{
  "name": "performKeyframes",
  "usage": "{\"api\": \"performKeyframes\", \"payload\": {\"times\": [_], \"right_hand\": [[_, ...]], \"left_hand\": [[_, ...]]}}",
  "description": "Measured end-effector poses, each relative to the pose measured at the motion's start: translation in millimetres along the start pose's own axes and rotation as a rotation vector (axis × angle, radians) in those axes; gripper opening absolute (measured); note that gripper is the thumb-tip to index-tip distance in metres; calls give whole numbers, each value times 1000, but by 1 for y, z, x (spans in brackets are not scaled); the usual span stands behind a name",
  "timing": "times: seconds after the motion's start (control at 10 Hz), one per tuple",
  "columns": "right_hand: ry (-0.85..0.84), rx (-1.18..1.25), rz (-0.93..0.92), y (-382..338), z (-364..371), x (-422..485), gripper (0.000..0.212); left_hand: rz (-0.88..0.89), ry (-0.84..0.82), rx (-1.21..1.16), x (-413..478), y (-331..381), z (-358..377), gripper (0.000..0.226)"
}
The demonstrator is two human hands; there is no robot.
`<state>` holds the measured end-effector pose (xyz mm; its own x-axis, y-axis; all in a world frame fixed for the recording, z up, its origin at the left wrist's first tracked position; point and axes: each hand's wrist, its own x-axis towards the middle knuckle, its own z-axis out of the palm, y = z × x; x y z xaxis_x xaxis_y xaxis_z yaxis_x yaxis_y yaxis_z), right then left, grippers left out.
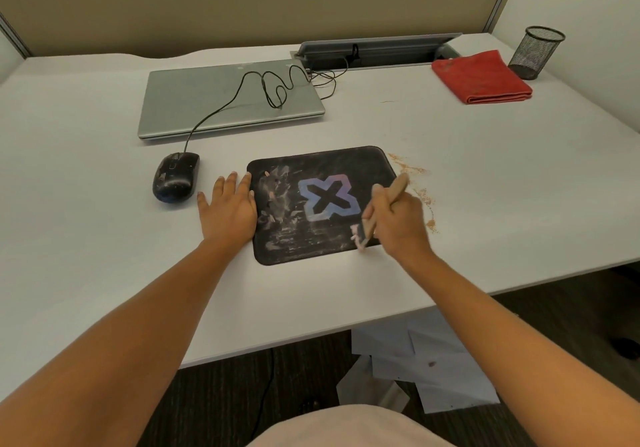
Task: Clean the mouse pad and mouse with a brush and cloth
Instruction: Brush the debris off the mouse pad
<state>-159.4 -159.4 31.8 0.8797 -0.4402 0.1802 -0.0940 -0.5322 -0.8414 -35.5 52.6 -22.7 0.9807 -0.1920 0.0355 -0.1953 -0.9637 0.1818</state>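
**Q:** Head view. How were the hands placed?

**A:** The left hand (228,209) lay flat on the desk (104,169) with straight fingers, its thumb side touching the left edge of the mouse pad (294,238). The right hand (398,218) was curled round the wooden handle of the brush (399,185), with the bristles down on the pad's near right corner.

**Q:** Where were the task's things?

**A:** The pad sat mid-desk, toward the near edge. The wired mouse (175,178) rested on the desk just left of the left hand, apart from it. The folded red cloth (481,77) lay at the far right corner beside a mesh pen cup (535,52). A closed laptop (228,100) lay behind the pad.

**Q:** How far along did the work appear?

**A:** Early, by judgement. Tan crumbs (412,172) lay on the desk along the pad's right edge, which suggested sweeping was under way. Whitish smears covered the pad's left half and near edge. The mouse showed pale smudges and seemed uncleaned. The cloth looked unused, so the wiping of both pad and mouse was probably left to do.
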Motion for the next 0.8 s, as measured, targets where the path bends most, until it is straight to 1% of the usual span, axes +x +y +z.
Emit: {"api": "performKeyframes", "payload": {"times": [0.1,0.2,0.3,0.4,0.5,0.6,0.8], "right_hand": [[-120,135,37,-11,22,-8,47],[-154,255,158,-10,22,-5,46],[17,237,302,1,-7,13,46],[283,161,320,15,-45,30,45],[389,-31,310,26,-56,29,44],[322,24,326,22,-35,20,45],[29,143,303,-4,20,3,46]], "left_hand": [[3,4,-5,0,1,1,47],[2,7,-9,1,1,2,47],[8,14,-15,0,0,2,47],[6,14,-20,1,0,2,47],[12,17,-19,1,-1,3,47],[11,19,-26,1,-1,3,47],[9,12,-31,1,0,3,48]]}}
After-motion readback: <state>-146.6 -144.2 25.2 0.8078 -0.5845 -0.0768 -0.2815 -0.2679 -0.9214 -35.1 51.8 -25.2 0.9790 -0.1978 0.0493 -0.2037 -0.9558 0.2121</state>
